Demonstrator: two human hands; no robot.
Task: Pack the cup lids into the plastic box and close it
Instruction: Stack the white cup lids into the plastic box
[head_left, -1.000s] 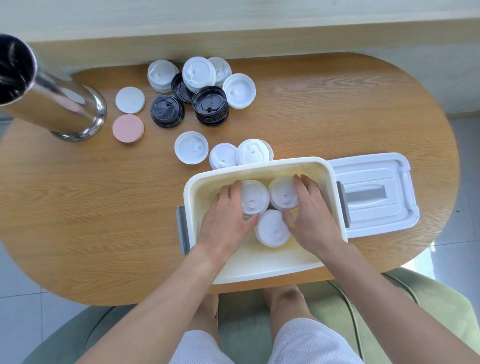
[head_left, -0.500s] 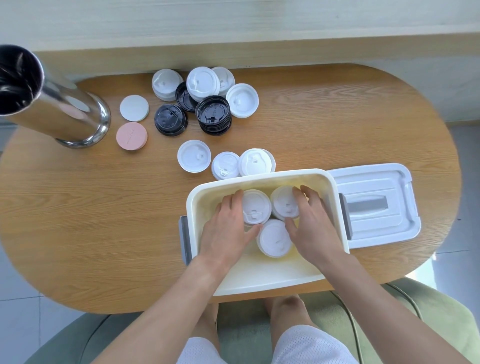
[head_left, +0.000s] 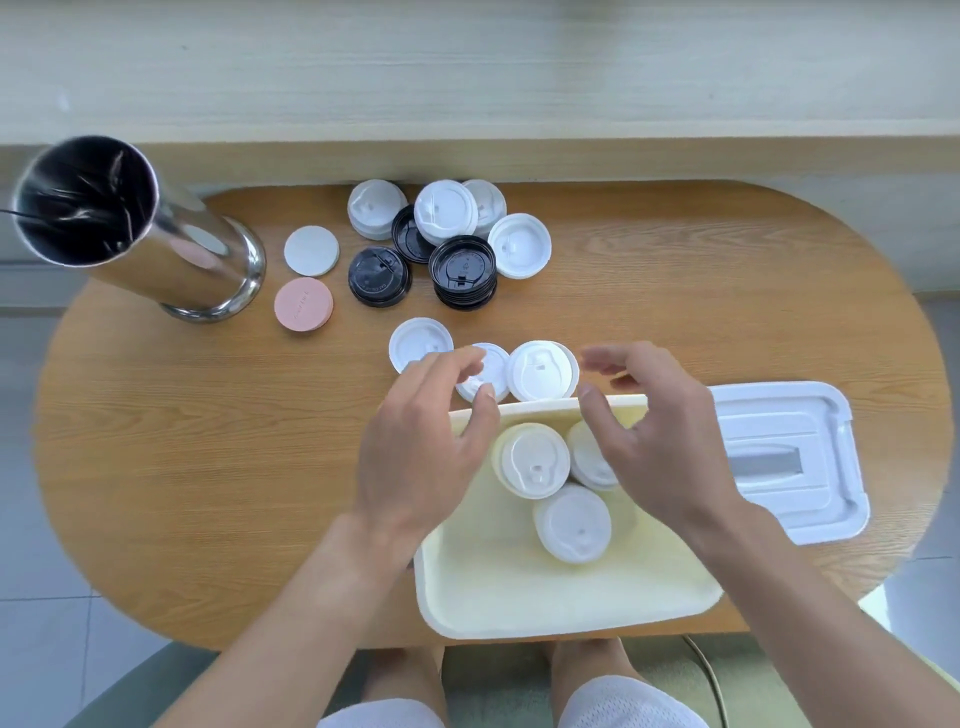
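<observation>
Spanning most of the view, one oval wooden bench carries all items. One cream plastic box stands at the near edge, right of centre; its left wall is hidden behind the left hand and its side latches cannot be made out. One white box lid lies flat just right of the box, touching its side. One steel cylinder stands near the far left corner; its dark contents are hard to make out.

Cup lids: three white stacks sit inside the box toward its far wall, the right one partly covered by the right hand. Three white lids lie in a row just beyond the far wall, the middle one partly hidden by fingers. A far cluster at the far edge holds four white and three black lids or stacks; exact stack heights cannot be counted. Two flat discs, one white and one pink, lie beside the cylinder.

The left hand and right hand hover above the far rim of the box, fingers loosely spread, gripping nothing. Half a second ago both hands pressed on the stacks inside the box; they have since lifted off.
</observation>
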